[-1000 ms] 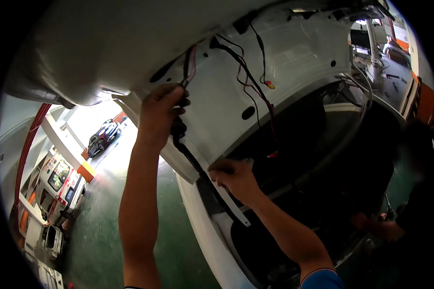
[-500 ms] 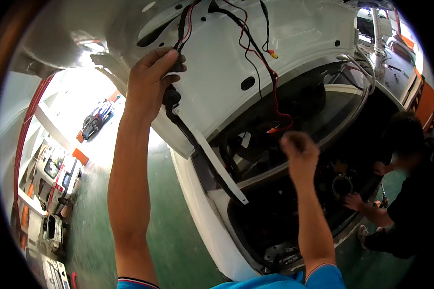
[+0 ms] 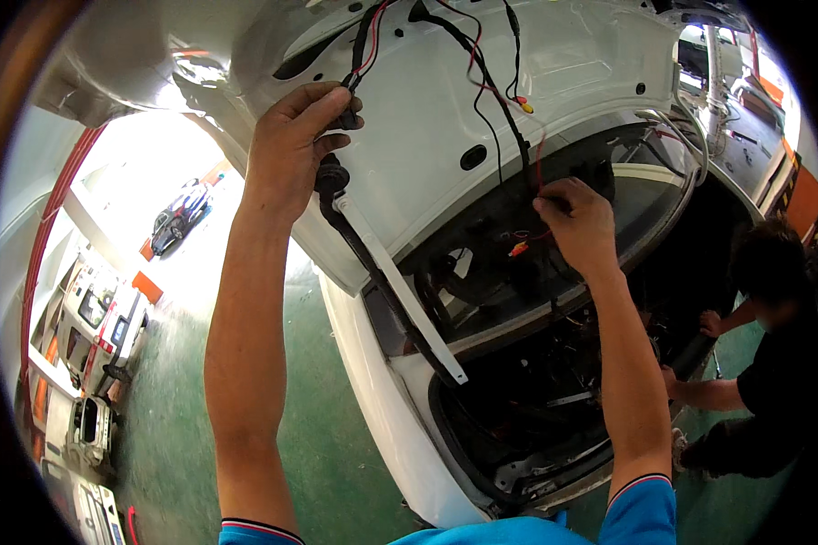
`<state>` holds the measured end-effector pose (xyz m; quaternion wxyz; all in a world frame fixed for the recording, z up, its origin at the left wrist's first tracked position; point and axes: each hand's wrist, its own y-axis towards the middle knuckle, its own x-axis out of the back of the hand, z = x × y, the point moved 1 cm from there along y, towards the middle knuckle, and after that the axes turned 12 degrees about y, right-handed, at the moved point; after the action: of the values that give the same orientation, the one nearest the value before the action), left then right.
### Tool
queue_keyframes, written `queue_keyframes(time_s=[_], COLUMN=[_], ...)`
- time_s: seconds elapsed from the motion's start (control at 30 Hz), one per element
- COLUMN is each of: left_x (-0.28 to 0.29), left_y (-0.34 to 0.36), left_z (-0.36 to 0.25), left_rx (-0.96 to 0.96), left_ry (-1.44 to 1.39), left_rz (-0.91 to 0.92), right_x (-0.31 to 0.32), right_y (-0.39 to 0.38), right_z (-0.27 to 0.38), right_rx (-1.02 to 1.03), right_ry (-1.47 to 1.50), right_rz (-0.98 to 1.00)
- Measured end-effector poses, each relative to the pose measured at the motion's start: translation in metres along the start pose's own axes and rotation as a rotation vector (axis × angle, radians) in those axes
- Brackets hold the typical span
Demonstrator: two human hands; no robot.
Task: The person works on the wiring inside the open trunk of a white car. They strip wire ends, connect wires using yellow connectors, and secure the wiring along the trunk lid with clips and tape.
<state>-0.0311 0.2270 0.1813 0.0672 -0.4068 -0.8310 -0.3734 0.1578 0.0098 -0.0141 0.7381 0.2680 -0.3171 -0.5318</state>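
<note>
Under a raised white trunk lid (image 3: 409, 173), my left hand (image 3: 295, 136) is closed around a black-wrapped wiring harness (image 3: 362, 45) with red and black wires. Just below those fingers hangs a black rubber grommet (image 3: 331, 174) on a thick black cable sleeve (image 3: 362, 252). Pinched between the fingertips of my right hand (image 3: 577, 218) is a thin red wire (image 3: 542, 159). A red-and-yellow connector (image 3: 518, 249) dangles beneath that hand, beside its wrist. Another red-and-yellow plug (image 3: 524, 105) hangs higher against the lid, near a second black harness (image 3: 482, 68).
A pale metal bar (image 3: 409, 304) slants from the lid toward the dark trunk opening (image 3: 536, 400). At right a person in dark clothes (image 3: 777, 345) reaches to the car's rear edge. Parked vehicles, including a white van (image 3: 100, 318), stand left on the green floor (image 3: 336, 427).
My right hand has moved up, from below the hanging wire to a pinch on it. My left hand keeps its hold. The other person's arm has shifted back from the trunk.
</note>
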Motion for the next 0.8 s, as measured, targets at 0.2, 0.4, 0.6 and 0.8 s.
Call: queue_keyframes(time_s=[0.2, 0.4, 0.6, 0.8], left_x=[0.003, -0.002, -0.002, -0.004], left_y=[0.003, 0.005, 0.004, 0.007], left_z=[0.002, 0.001, -0.003, -0.014], left_rx=[-0.015, -0.027, -0.034, 0.093], left_ry=[0.056, 0.081, 0.162, -0.025], left_rz=[-0.005, -0.083, -0.015, 0.071], right_x=[0.030, 0.056, 0.066, 0.039], right_y=[-0.010, -0.011, -0.004, 0.014], right_z=[0.023, 0.043, 0.048, 0.061], right_rx=[-0.046, -0.036, -0.107, 0.153], right_ry=[0.196, 0.212, 0.052, -0.181], right_rz=[-0.094, -0.170, -0.161, -0.346])
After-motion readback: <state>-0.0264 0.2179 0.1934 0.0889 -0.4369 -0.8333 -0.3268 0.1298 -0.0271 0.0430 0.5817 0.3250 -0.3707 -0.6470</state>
